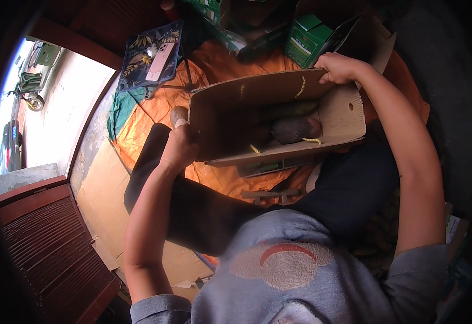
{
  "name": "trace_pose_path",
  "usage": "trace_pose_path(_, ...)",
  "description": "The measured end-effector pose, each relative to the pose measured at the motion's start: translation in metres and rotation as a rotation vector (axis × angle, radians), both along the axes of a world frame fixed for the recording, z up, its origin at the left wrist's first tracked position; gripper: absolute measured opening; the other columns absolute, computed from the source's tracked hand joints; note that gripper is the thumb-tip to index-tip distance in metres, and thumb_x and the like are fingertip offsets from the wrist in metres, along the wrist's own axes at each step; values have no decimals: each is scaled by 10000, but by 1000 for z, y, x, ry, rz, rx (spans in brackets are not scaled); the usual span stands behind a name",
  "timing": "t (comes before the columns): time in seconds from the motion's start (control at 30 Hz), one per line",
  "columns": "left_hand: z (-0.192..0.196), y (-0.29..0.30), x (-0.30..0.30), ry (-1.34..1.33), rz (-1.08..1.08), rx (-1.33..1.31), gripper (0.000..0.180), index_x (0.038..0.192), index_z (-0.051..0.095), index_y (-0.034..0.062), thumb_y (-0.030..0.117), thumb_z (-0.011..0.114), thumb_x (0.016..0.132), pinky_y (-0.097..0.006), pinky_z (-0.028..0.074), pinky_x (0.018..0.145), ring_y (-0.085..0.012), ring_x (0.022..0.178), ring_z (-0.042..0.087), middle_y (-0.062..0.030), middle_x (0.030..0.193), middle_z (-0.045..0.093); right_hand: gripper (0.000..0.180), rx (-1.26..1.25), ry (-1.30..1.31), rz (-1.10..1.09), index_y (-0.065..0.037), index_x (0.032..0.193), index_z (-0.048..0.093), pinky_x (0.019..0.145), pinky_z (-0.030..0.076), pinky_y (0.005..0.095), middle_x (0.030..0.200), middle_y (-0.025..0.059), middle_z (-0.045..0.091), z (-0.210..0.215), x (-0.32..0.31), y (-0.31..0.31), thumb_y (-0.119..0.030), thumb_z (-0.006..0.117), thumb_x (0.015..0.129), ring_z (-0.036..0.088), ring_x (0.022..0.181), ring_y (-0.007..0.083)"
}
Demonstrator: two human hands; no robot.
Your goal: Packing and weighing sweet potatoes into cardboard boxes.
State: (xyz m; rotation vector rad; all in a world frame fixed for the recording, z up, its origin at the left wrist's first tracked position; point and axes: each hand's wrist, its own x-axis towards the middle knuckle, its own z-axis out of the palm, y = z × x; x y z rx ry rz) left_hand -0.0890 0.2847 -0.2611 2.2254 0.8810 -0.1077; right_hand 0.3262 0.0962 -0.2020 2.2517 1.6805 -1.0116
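An open brown cardboard box [339,116] with yellow cord loops through its long sides is tilted toward me above my lap. My left hand [181,144] is closed on its left end. A rounded brown thing [178,115] shows just beyond those fingers; its kind is unclear. At the far right corner, my right hand [339,69] grips the upper edge with bent fingers. Inside lies a plump dark purplish-brown root or tuber [292,129], beside a long greenish thing [289,110]. Shadow hides the box's left interior.
An orange tarp [155,116] spreads under the box. Beyond it, a phone [161,61] lies on a patterned small stand [136,70]. A green carton [307,40] stands at the back. Flattened cardboard [103,189] lies left, beside a red-brown slatted door [47,243].
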Motion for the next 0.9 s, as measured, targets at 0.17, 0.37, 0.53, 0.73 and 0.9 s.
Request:
trace_pose_path(0.17, 7, -1, 2, 47, -33, -23, 281, 1093, 631, -17, 60, 587, 826, -417, 533, 761, -417, 923, 685, -263, 917, 682, 275, -10, 0, 4, -30, 1081, 715, 886, 525, 441, 1049, 206, 712, -4, 0, 1, -140, 767, 834, 671, 1060, 361)
trace_pose_path(0.37, 10, -4, 6, 34, -25, -31, 215, 991, 675, -49, 58, 591, 824, -475, 550, 802, -446, 919, 674, -294, 917, 681, 301, 24, 14, 7, -50, 1128, 710, 848, 527, 432, 1006, 191, 726, -18, 4, -2, -93, 751, 833, 690, 1000, 358)
trace_pose_path(0.53, 2, 0, 5, 42, -34, -36, 215, 984, 671, -66, 61, 592, 830, -476, 549, 796, -447, 920, 671, -291, 925, 679, 315, 10, 1, 6, -62, 1145, 709, 852, 529, 436, 1022, 189, 727, -19, 2, -1, -101, 751, 835, 689, 1009, 357)
trace_pose_path(0.73, -13, 4, 7, 63, -29, -12, 242, 1051, 653, -49, 73, 594, 851, -441, 545, 763, -415, 897, 688, -265, 913, 690, 313, 1, -16, -10, -67, 1138, 715, 857, 529, 441, 1030, 182, 728, -30, 3, -3, -107, 755, 831, 687, 1021, 356)
trace_pose_path(0.9, -13, 5, 8, 59, -43, -18, 261, 1097, 642, -30, 80, 601, 864, -400, 545, 735, -360, 879, 714, -230, 895, 706, 288, -23, -2, -21, -38, 1075, 710, 930, 511, 453, 1086, 208, 705, -37, 4, -5, -161, 780, 824, 653, 1106, 366)
